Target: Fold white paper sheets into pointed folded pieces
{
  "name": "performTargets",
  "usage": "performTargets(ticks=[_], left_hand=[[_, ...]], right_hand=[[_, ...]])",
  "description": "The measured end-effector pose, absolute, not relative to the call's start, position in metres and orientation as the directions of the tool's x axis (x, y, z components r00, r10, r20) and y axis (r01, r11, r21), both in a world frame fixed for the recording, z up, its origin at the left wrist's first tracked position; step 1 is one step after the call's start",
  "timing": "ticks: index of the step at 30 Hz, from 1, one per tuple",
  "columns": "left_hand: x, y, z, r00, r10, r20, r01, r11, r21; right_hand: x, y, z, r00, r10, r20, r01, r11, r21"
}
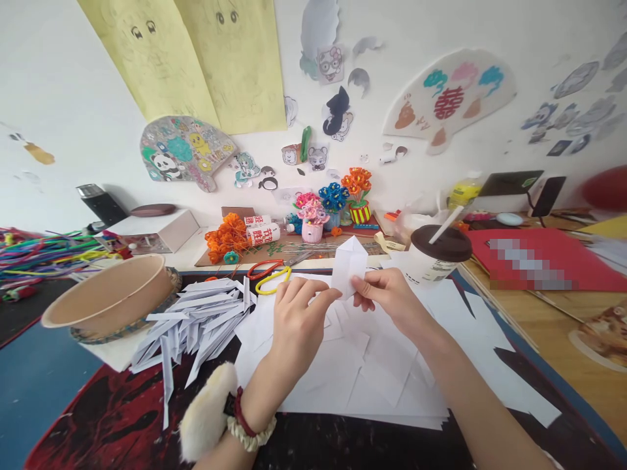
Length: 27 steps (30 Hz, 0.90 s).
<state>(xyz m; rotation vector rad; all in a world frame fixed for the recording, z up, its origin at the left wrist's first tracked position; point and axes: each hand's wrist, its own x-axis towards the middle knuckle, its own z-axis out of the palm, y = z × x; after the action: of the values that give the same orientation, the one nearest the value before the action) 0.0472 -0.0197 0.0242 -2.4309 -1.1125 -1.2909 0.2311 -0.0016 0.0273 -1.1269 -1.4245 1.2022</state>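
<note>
A small white piece of paper (349, 261), creased and with a pointed top, is held up above the table between my two hands. My right hand (385, 292) pinches its lower right edge between thumb and fingers. My left hand (302, 313) is closed at its lower left edge, fingertips touching the paper. Below my hands lie white sheets (323, 385) and several loose cut paper pieces (386, 375). To the left of my left hand is a heap of narrow folded paper strips (196, 320).
A beige bowl (108, 290) stands on the left. Scissors with red and yellow handles (272, 277) lie behind the strips. A lidded cup with a straw (435, 254) stands behind my right hand. Pipe-cleaner flowers (313, 215) line the back, and a red envelope (548, 258) is at right.
</note>
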Motion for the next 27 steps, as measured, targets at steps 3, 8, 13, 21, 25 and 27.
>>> performTargets(ticks=[3,8,13,21,25,27], left_hand=[[0.0475,-0.0200,0.0271,0.347,0.569,0.746,0.671,-0.706,0.226],[0.0459,-0.0181,0.0337,0.321,0.646,0.693,0.614,-0.699,0.367],[0.0437,-0.0139,0.0341,0.286,0.665,0.690,0.591,-0.689,0.419],[0.0447,-0.0135,0.0323,0.274,0.700,0.659,0.581,-0.667,0.467],[0.0459,-0.0129,0.0282,0.232,0.747,0.623,0.546,-0.630,0.552],[0.0470,-0.0125,0.0262,0.188,0.778,0.600,0.526,-0.596,0.607]], right_hand=[[0.2321,-0.0015,0.0264,-0.136,0.986,0.098,0.156,0.119,-0.980],[0.2327,-0.0011,0.0248,-0.133,0.985,0.109,0.191,0.133,-0.972],[0.2320,-0.0018,0.0260,-0.158,0.982,0.100,0.132,0.122,-0.984],[0.2326,-0.0036,0.0330,-0.325,0.944,0.057,-0.021,0.053,-0.998],[0.2310,-0.0039,0.0323,-0.326,0.945,0.036,-0.008,0.035,-0.999],[0.2294,-0.0045,0.0316,-0.317,0.948,0.028,-0.007,0.027,-1.000]])
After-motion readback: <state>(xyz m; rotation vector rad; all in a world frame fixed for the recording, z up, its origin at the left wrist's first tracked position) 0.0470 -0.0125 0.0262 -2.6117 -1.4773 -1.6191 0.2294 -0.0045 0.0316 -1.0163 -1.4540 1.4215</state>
